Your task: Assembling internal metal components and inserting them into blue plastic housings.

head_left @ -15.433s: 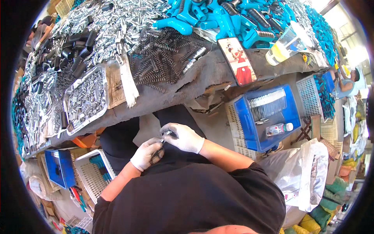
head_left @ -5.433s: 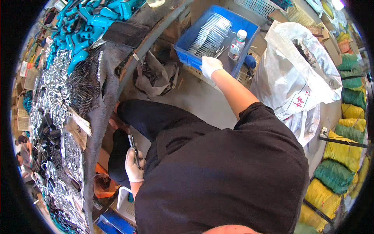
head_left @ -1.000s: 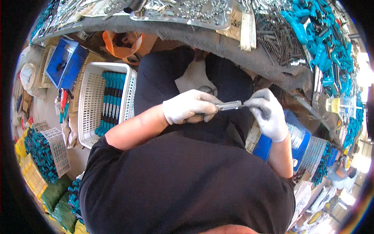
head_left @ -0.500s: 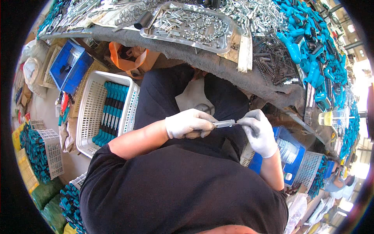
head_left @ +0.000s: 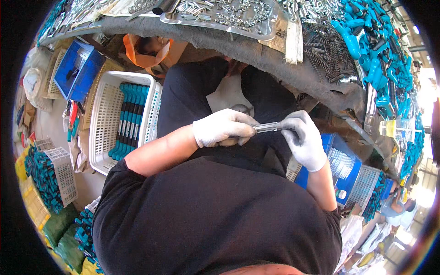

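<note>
Above my lap, both gloved hands hold a slim, silvery metal part [head_left: 267, 127]; its exact kind is too small to make out. My left hand [head_left: 224, 128] is closed round one end, with the thumb on top. The fingers of my right hand [head_left: 303, 140] pinch the other end. Only the middle stretch of the metal part shows between the gloves. To the left stands a white basket [head_left: 98, 123] with teal and black tool bodies [head_left: 130, 119] lined up in it. By my right forearm, a blue bin [head_left: 353, 181] contains a stack of silvery pieces [head_left: 341, 162].
The bench ahead has a grey cloth edge [head_left: 192, 36]. On it lie a clear tray [head_left: 220, 24] of small metal parts, dark springs [head_left: 327, 52] and a heap of teal housings [head_left: 366, 41]. An orange bag [head_left: 146, 59] sits beneath. Another person [head_left: 396, 208] is at far right.
Both hands keep hold of the metal part and have shifted slightly up in the picture. The right fingers have closed in nearer the left hand, covering more of its end.
</note>
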`<state>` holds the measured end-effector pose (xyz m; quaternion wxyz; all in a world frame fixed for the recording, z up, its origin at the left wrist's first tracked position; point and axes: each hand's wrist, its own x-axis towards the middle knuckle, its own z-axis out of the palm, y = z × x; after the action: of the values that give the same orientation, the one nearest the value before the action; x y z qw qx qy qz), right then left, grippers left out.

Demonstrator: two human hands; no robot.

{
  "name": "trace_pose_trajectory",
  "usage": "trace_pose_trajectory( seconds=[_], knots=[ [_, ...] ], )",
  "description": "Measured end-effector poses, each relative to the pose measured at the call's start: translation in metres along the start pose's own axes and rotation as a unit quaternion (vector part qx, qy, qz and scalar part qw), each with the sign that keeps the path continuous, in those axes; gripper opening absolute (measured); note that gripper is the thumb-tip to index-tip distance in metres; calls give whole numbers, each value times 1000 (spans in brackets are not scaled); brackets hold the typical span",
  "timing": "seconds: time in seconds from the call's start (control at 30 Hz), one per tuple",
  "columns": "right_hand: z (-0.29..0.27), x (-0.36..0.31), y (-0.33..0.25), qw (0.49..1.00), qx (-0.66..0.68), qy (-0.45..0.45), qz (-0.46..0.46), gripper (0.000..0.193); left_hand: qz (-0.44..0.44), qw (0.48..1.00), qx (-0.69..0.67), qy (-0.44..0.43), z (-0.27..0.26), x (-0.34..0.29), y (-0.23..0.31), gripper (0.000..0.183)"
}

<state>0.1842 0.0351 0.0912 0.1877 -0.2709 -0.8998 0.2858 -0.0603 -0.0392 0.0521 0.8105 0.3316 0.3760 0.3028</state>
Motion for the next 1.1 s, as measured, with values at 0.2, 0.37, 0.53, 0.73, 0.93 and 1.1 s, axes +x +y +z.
trace_pose_trajectory(
  seconds=[0.2, 0.37, 0.53, 0.73, 0.93, 1.1],
  knots=[
    [2, 3, -1, 972, 191, -24, 136, 30, -13, 1000, -7, -2, -6, -1, -2, 31],
    [11, 5, 1, 814, 546, 54, 190, 12, 54, 991, -97, -75, -11, 3, -7, 49],
    [33, 1, 0, 828, 486, 162, 229, 13, 44, 995, -78, -52, -7, 2, -3, 43],
    [54, 7, 0, 815, 499, 149, 256, 24, 34, 996, -83, -12, -6, 6, -6, 36],
    [52, 28, 7, 831, 467, 121, 276, 30, 52, 992, -113, -15, -19, 14, -13, 30],
    [28, 65, 8, 953, 248, 81, 155, 21, 80, 988, -133, 4, -26, 4, -3, 31]
  ],
)
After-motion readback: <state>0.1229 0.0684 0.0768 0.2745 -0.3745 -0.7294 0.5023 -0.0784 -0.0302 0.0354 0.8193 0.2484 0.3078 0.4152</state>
